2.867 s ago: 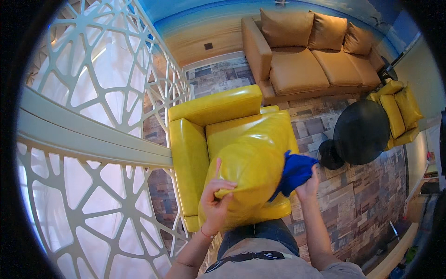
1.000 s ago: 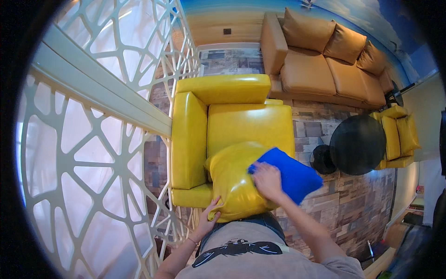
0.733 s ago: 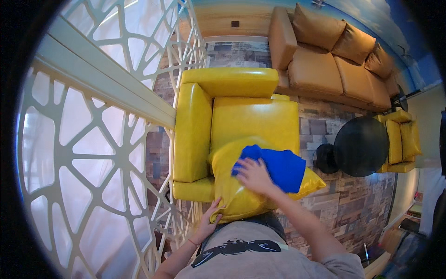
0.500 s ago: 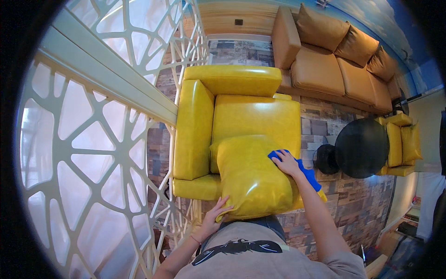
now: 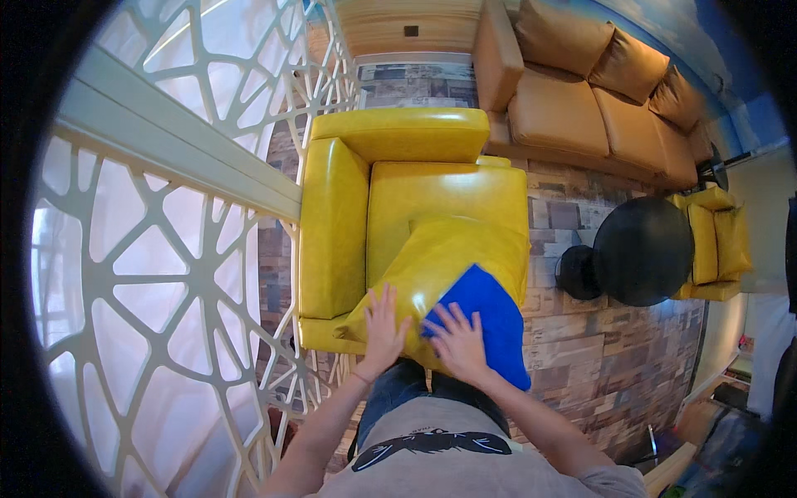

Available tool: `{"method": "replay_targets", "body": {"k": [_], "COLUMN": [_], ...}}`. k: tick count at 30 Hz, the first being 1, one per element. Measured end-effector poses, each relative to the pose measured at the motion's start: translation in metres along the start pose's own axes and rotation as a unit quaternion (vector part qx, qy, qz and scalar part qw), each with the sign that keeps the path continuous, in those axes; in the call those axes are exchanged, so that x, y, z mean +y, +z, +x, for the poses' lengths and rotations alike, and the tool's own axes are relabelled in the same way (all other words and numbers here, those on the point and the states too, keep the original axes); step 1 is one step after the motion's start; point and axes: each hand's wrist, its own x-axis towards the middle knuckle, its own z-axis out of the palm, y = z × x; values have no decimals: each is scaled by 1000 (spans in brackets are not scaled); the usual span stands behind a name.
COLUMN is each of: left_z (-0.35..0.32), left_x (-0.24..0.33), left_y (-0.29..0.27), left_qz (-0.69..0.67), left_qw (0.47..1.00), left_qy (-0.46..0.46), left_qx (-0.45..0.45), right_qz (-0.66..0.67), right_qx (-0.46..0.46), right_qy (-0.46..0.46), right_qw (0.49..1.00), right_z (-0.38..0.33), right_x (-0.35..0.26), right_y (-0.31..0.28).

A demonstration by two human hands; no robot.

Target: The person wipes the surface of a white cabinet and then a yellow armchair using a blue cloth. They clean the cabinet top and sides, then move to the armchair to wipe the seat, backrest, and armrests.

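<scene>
"Where is the yellow cushion [image 5: 457, 247] found?"

"It is laid across the yellow armchair [image 5: 335, 232]. Part of it is rested on the seat [image 5: 444, 189], and part is set over the near arm [image 5: 317, 334]."

"What is touched by the left hand [image 5: 383, 330]?"

"The cushion is touched, near its left corner. The fingers are spread apart, and the hand is laid over the shiny yellow top."

"And by the right hand [image 5: 459, 342]?"

"The blue cloth [image 5: 496, 328] is touched, at its left edge. These fingers are spread apart too. It cannot be told if a bit of cloth is tucked under the palm."

"How is the cloth placed?"

"It is opened out over the right side of the cushion. One corner is pointed up and away, and another is hung low on the right."

"What else can be seen?"

"A tall white screen [image 5: 183, 143] with big holes is seen on the left. A brown sofa [image 5: 558, 118] is seen at the back. On the right, a round black table [image 5: 643, 251] is placed near a small yellow chair [image 5: 704, 246]. The floor [image 5: 606, 357] is covered in patchy brown and grey boards."
</scene>
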Motion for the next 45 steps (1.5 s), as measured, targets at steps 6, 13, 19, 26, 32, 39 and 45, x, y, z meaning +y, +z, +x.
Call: {"method": "replay_targets", "body": {"k": [6,13,19,26,32,39,45], "left_z": [4,48,79,70,115,211,244], "left_x": [-24,4,50,55,25,-39,-168], "left_y": [47,33,21,28,71,122,160], "left_qz": [91,-141,33,210,272,197,98], "left_qw": [996,988,964,958,933,929,939], "left_qy": [10,-59,-56,58,158,14,20], "left_qx": [18,12,-256,-184,-173,-313,-330], "right_qz": [75,31,346,32,13,-35,-22], "right_qx": [-69,-19,-18,-23,-42,-6,-42], "right_qy": [-139,-55,-68,25,96,152,156], "right_qw": [985,998,936,999,994,988,987], "right_z": [40,78,50,31,61,139,209], "right_x": [22,36,-13,60,104,161,179], "right_y": [18,19,44,-59,-20,32,58]}}
